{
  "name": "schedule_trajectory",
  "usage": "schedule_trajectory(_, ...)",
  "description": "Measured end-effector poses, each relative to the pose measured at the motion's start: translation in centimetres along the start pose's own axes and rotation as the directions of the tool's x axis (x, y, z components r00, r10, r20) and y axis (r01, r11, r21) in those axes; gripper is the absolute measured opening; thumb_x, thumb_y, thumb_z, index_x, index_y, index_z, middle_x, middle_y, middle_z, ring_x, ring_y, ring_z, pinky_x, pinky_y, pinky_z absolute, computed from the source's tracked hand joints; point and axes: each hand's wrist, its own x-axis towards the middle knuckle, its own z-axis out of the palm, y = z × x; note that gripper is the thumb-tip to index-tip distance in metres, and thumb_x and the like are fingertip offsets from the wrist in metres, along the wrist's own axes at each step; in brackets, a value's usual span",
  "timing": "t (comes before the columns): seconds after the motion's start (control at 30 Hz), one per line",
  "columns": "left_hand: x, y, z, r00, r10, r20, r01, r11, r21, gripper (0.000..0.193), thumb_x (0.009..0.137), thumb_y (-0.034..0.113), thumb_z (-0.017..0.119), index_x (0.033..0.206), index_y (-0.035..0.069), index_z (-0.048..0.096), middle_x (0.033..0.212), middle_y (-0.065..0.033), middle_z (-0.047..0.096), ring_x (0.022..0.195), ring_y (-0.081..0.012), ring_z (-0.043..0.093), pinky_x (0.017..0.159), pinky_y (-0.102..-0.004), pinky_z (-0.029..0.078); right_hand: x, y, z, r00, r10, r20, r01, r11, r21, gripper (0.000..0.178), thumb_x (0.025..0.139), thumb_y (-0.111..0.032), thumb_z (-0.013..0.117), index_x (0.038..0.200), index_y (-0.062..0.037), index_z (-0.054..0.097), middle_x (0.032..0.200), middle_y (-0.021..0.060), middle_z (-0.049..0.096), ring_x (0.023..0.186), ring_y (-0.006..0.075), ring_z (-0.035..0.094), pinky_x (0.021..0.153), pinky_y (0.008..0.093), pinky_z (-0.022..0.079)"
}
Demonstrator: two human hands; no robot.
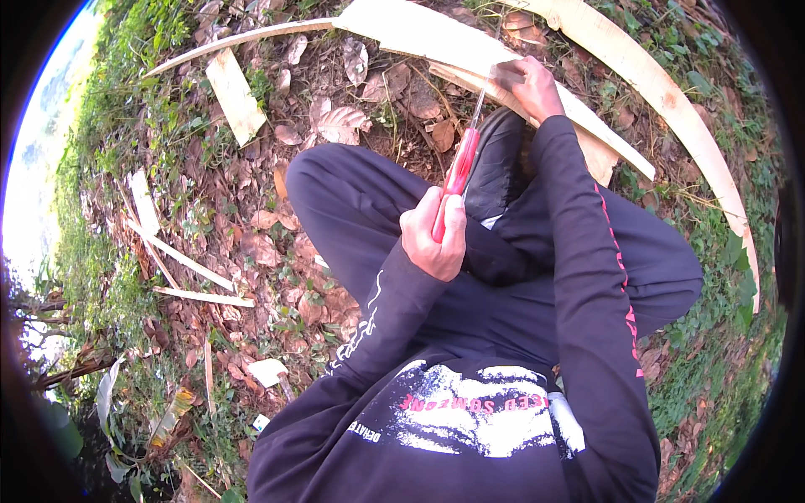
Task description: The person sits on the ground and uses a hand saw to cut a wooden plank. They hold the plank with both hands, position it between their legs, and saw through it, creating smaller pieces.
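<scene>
Person is seated on bare ground covered in dry brown leaves [251, 243], legs folded, wearing a dark long-sleeved top and dark trousers.

Left hand [434, 236]: clenched in a fist around the red plastic handle of a knife [457, 180]. The fist sits over the lap, above the left knee. The handle rises out of the fist and tilts slightly to the person's right; a thin grey metal blade continues from it up to the long pale curved strip of wood [470, 50]. Whether the blade tip touches the strip or only overlaps it, I cannot tell; the tip is very thin here.

Right hand [530, 84]: arm stretched forward, fingers pressed down on the pale strip, thumb side toward the blade. It looks like a holding grip on the strip's edge, but the fingertips are folded under and the exact closure is not visible.

The strip lies across the ground just past the person's dark shoe [496, 163], running from the far left of the leaf litter to the right, under the right hand.

Surroundings: a second, broader pale curved plank [671, 109] arcs along the right side over green weeds. A short flat pale board [235, 94] lies at the far left. Several thin pale slivers [180, 256] lie at the left, well apart from both hands.
</scene>
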Motion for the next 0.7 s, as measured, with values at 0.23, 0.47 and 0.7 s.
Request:
schedule_trajectory(0.23,2.5,0.1,1.6,0.991,0.104,-0.08,-0.104,0.995,0.005,0.025,0.096,0.01,0.05,0.076,-0.003,0.049,0.058,-0.0053,0.04,0.052,-0.0103,0.038,0.05,-0.0297,0.033,-0.5,-0.2,-0.1,1.0,0.013,-0.002,-0.013,1.0,0.007,0.036,0.077,-0.033,0.077,0.106,-0.0124,0.074,0.104,0.0118,0.064,0.103,0.0318,0.062,0.092,0.0406,0.048)
schedule_trajectory(0.47,1.7,-0.3,0.9,0.999,0.024,-0.047,-0.024,1.0,-0.004,0.027,0.098,0.014,0.049,0.076,-0.001,0.051,0.057,-0.0007,0.043,0.052,-0.0066,0.039,0.05,-0.0265,0.033,0.0,0.3,0.0,1.0,0.011,-0.014,-0.011,1.0,-0.004,0.035,0.077,-0.033,0.077,0.105,-0.0128,0.074,0.102,0.0122,0.064,0.102,0.0318,0.062,0.092,0.04,0.048)
schedule_trajectory(0.7,1.9,-0.5,1.3,0.996,0.062,-0.06,-0.062,0.998,0.006,0.026,0.097,0.014,0.051,0.076,-0.002,0.051,0.057,-0.0009,0.043,0.052,-0.0072,0.038,0.05,-0.0268,0.032,-0.4,0.1,-0.1,1.0,0.007,-0.006,-0.007,1.0,0.003,0.036,0.078,-0.032,0.077,0.106,-0.0109,0.073,0.1,0.0125,0.064,0.101,0.0316,0.063,0.089,0.0393,0.049)
